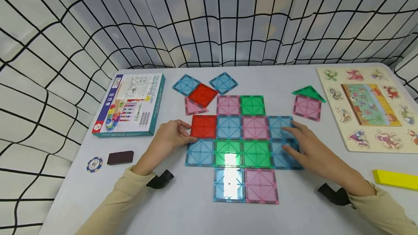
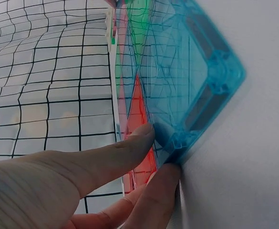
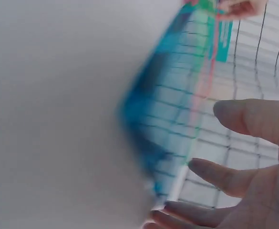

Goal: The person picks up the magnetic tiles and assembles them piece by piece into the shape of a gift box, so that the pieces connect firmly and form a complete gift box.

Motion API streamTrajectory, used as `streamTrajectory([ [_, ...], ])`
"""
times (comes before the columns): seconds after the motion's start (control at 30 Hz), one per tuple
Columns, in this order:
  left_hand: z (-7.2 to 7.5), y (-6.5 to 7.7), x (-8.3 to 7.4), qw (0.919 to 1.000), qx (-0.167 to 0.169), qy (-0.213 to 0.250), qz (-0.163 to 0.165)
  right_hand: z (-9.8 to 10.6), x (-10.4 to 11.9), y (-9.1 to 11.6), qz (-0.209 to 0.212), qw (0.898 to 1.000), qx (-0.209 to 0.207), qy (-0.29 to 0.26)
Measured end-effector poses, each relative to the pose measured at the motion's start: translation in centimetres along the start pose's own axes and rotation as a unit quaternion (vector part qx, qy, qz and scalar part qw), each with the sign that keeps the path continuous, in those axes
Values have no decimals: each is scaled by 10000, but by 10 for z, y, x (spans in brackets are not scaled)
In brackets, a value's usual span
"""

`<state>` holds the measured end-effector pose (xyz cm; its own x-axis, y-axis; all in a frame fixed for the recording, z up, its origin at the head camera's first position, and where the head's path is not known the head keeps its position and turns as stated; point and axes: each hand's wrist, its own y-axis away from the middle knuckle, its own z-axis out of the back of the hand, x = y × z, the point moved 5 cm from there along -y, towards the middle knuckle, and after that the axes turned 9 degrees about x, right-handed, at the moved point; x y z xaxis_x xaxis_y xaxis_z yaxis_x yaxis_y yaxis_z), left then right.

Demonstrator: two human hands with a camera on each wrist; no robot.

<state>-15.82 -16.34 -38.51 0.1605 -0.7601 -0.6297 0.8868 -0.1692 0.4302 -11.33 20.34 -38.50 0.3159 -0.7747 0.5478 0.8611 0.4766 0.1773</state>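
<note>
Between the hands lies a cross-shaped sheet of translucent square magnetic tiles, edge to edge on the table. The left hand (image 1: 171, 133) rests at its left edge, fingers bent at the side of a red tile (image 1: 203, 128), thumb tip where it meets a blue tile (image 1: 200, 153). In the left wrist view, the thumb and a finger lie right at the corner of a blue tile (image 2: 177, 86). Over two blue tiles at the right end, an upper (image 1: 279, 122) and a lower (image 1: 284, 159), the right hand (image 1: 305, 146) spreads its fingers, nothing held between them.
Loose tiles lie behind the sheet, including a red tile (image 1: 203, 95) and a green triangle (image 1: 309, 93). A boxed toy (image 1: 130, 104) is at left, near a poker chip (image 1: 94, 164) and dark block (image 1: 120, 157). At right are a puzzle board (image 1: 333, 119) and yellow bar (image 1: 395, 180).
</note>
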Motion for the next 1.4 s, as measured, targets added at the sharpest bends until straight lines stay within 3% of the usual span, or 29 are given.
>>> streamTrajectory([
  [0.1, 0, 0, 0, 10000, -12, 35, 46, -3, -14, -2, -229, 9990, 97, -384],
  [0.27, 1, 0, 1, 9999, -75, 124, 29, -7, -13, -4, -258, 9982, 132, -522],
  [0.67, 5, 0, 1, 9998, -110, 133, 59, -11, 0, -6, -228, 9997, 100, 59],
  [0.97, 8, 2, 2, 9998, -150, 124, -42, -13, 2, -8, -196, 9996, 155, 119],
  [1.2, 3, 5, 5, 9989, 157, 447, -42, -15, 28, -7, 642, 9958, -49, 657],
  [1.27, 3, 6, 5, 9978, 342, 561, -60, -21, 41, -6, 922, 9926, 102, 779],
  [1.4, 2, 7, 5, 9955, 599, 719, -128, -41, 60, -3, 1273, 9857, 782, 783],
])
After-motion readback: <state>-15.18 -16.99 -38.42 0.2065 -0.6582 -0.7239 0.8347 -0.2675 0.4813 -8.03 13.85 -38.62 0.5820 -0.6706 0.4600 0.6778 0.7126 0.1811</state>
